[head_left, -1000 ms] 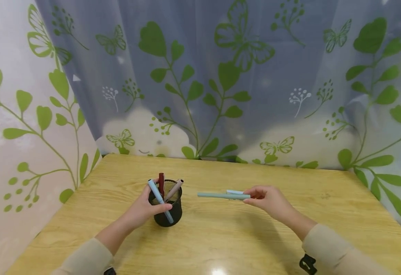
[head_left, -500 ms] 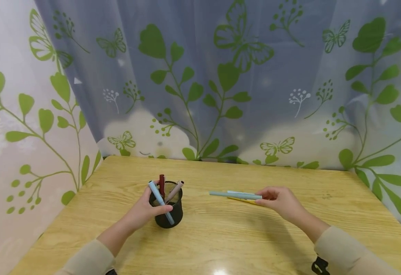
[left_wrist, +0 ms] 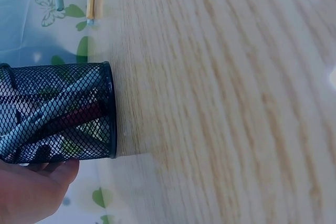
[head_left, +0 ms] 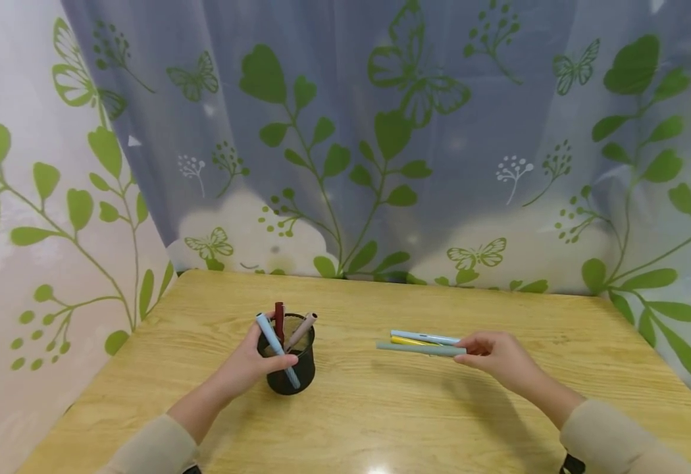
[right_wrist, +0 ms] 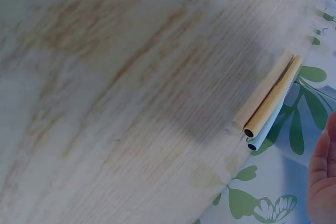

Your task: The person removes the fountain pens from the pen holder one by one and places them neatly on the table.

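In the head view my left hand [head_left: 240,368] grips a black mesh pen holder [head_left: 305,370], thumb across its front. A light blue pen [head_left: 270,333], a dark red pen [head_left: 279,318] and a greyish-pink pen [head_left: 302,328] stand tilted in it. To the right, my right hand [head_left: 502,359] pinches one end of a grey-green pen [head_left: 416,348], held level close over the table. Just behind it lie a yellow pen [head_left: 410,341] and another light blue pen [head_left: 421,338], side by side. The right wrist view shows that yellow pen [right_wrist: 274,99] beside the blue one [right_wrist: 264,130].
The wooden table [head_left: 345,421] carries everything. Behind it hangs a blue-grey curtain [head_left: 345,131] with green leaves and butterflies, reaching down to the far edge. A pale patterned sheet [head_left: 43,276] borders the left side.
My right hand has moved right and slightly toward me with the grey-green pen, bringing the yellow pen and light blue pen behind it into fuller view. My left hand stays on the pen holder.
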A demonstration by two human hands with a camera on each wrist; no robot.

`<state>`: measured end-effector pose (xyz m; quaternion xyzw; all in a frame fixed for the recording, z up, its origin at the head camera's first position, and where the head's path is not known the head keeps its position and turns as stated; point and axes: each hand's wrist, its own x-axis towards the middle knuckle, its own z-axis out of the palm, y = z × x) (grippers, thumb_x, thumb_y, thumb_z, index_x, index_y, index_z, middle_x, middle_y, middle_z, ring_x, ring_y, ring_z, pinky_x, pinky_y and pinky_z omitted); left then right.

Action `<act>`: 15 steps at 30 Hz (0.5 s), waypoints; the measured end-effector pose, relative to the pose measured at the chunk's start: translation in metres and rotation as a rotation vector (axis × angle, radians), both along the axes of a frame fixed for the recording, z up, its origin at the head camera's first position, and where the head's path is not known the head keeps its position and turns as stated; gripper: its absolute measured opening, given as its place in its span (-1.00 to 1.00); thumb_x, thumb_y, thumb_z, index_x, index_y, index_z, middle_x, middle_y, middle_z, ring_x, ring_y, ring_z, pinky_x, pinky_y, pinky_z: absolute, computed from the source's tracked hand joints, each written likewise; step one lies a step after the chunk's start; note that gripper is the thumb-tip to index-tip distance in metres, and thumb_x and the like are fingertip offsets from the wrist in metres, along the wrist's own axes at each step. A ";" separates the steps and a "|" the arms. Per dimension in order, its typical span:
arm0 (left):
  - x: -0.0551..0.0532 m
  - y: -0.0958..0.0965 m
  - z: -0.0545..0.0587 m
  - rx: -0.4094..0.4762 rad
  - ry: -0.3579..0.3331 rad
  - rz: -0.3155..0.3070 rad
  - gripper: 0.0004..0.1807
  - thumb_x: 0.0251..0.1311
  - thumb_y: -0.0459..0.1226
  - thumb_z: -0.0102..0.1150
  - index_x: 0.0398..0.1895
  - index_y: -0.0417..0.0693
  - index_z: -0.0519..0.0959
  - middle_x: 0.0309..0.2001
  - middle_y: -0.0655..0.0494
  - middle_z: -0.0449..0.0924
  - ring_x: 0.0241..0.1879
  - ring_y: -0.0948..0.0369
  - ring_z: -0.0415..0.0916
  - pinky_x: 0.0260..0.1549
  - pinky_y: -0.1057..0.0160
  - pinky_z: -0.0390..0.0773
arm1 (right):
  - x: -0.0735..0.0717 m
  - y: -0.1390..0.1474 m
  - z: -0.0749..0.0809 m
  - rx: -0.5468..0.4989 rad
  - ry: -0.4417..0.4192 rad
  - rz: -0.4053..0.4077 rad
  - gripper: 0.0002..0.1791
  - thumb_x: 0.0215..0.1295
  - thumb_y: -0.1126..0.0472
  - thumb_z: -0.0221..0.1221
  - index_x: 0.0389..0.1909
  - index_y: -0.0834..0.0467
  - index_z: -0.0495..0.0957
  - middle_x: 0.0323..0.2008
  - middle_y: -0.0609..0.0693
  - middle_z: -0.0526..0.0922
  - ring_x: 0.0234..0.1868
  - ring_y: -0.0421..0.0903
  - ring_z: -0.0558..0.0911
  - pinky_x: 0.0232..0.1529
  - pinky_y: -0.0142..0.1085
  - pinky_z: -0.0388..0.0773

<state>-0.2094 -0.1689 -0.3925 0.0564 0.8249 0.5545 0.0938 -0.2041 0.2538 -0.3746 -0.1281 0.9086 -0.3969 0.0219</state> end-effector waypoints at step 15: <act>0.002 -0.001 0.001 -0.005 -0.004 0.016 0.07 0.00 -0.07 0.38 0.46 0.05 -0.13 0.43 -0.22 -0.16 0.38 -0.20 -0.25 0.13 -0.27 0.12 | 0.004 0.004 -0.004 0.036 0.001 -0.015 -0.71 0.10 0.12 0.32 -0.24 0.24 0.64 -0.40 -0.05 0.65 -0.36 -0.13 0.59 -0.40 -0.33 0.51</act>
